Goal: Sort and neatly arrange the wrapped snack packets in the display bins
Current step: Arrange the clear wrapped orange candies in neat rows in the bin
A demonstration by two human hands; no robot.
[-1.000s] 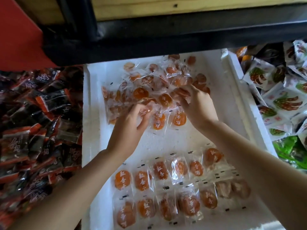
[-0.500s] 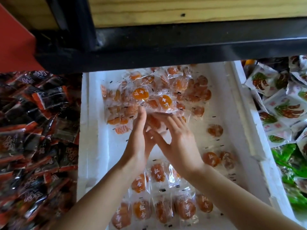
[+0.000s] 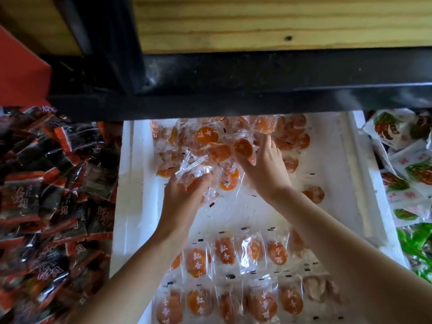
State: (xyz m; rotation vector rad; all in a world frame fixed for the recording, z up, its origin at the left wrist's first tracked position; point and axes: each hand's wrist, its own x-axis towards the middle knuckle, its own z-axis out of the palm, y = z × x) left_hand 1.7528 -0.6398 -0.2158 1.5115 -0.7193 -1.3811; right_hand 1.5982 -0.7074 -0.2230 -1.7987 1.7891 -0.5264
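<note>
Black metal shelf beam [image 3: 257, 90] runs right across the upper view under a pale wooden plank [image 3: 257, 22], and it hides the far end of the white foam bin [image 3: 350, 174]. Left of the bin sits a deep pile of black-and-red foil packets [image 3: 46, 195]. On the right are white packets printed in green and red [image 3: 406, 164], with bright green packets [image 3: 418, 244] nearer. A red panel [image 3: 18, 73] shows at the far left.

Inside the bin, a loose heap of clear-wrapped orange snack packets [image 3: 210, 136] fills the far end, partly under the beam. Two tidy rows [image 3: 224, 277] of the same packets line the near end, with bare foam between. One stray packet [image 3: 313, 194] lies alone near the right wall.

The left hand [image 3: 184, 197] is at the heap's near edge, its fingers [image 3: 203, 181] curled round a small bunch of packets [image 3: 194, 169]. The right hand [image 3: 266, 169] reaches into the heap, fingers [image 3: 268, 142] and thumb pinching a single orange packet [image 3: 243, 147]. Both forearms cross over the tidy rows and cover parts of them.
</note>
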